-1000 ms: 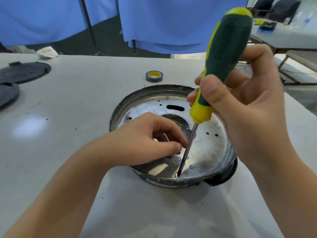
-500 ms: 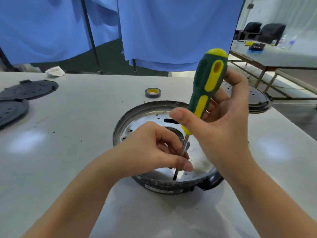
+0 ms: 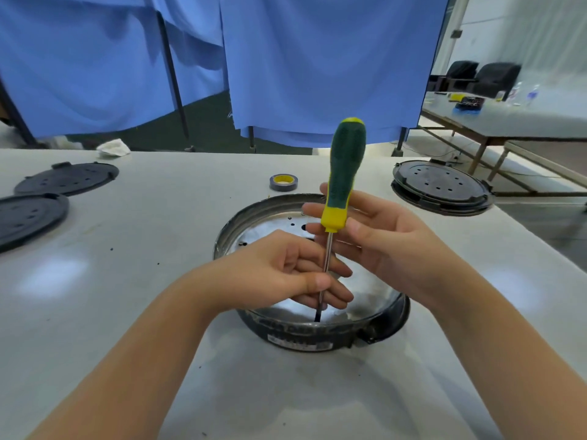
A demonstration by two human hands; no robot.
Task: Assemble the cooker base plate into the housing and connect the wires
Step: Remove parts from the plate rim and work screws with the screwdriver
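The cooker housing [image 3: 313, 336] sat on the white bench [image 3: 127, 281], base plate [image 3: 371, 285] inside. The left hand [image 3: 286, 274] pinched the screwdriver [image 3: 341, 198] shaft (tip down on the plate); the right hand [image 3: 381, 242] held the handle's yellow collar between thumb and loosely extended fingers.

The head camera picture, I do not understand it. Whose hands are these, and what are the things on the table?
There is no machine. A person wears a camera on the head, looking down at their own hands. The left hand pinches the metal shaft of a screwdriver, whose tip stands inside a round cooker housing. The right hand holds its handle between thumb and nearly straight fingers. On the table also lie a tape roll and black round plates.
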